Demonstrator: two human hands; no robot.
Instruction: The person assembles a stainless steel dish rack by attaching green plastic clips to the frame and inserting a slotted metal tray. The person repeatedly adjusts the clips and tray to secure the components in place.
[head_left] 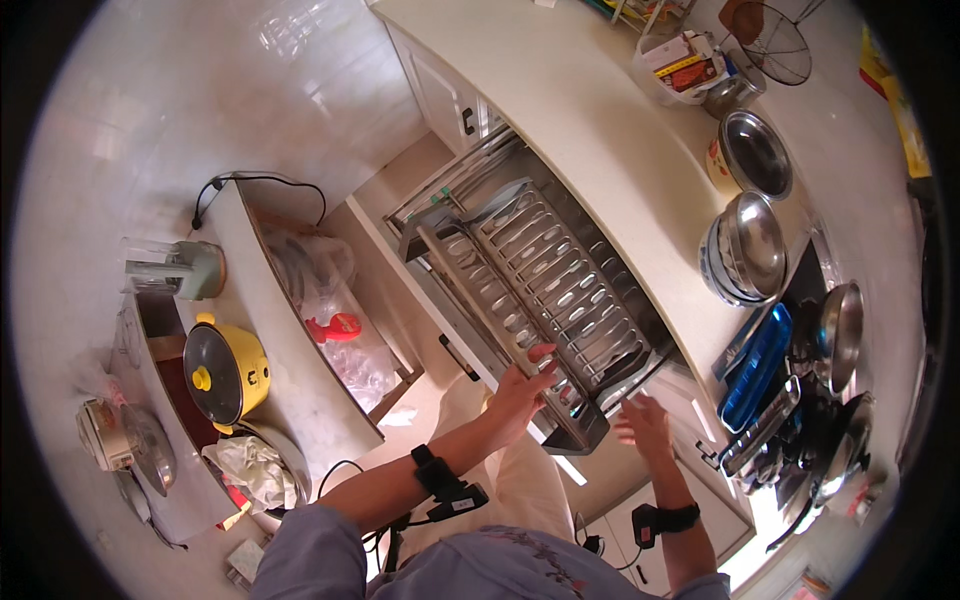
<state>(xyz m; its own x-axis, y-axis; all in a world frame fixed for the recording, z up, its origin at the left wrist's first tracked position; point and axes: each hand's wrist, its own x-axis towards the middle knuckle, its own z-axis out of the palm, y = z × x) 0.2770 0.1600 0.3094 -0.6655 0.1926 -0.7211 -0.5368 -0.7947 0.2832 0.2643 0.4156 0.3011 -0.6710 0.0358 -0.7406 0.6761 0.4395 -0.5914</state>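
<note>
A pull-out metal drawer basket [432,243] extends from under the counter, with a wire rack [560,262] inside it. Along its near side runs a narrow metal trough [497,305] with oval holes. My left hand [512,405] is over the near right part of this trough, fingers stretched out and apart; whether they touch the metal I cannot tell. Just off the basket's right end is my right hand [647,428], its fingers spread and nothing in them. Black straps with small devices circle both my wrists.
On the counter [560,110] at right stand stacked metal bowls [752,245], a pot [755,155], a blue tray [757,365] and several pans. To the left, a yellow electric pot [228,372] sits on another counter, above an open drawer [375,395] of plastic bags.
</note>
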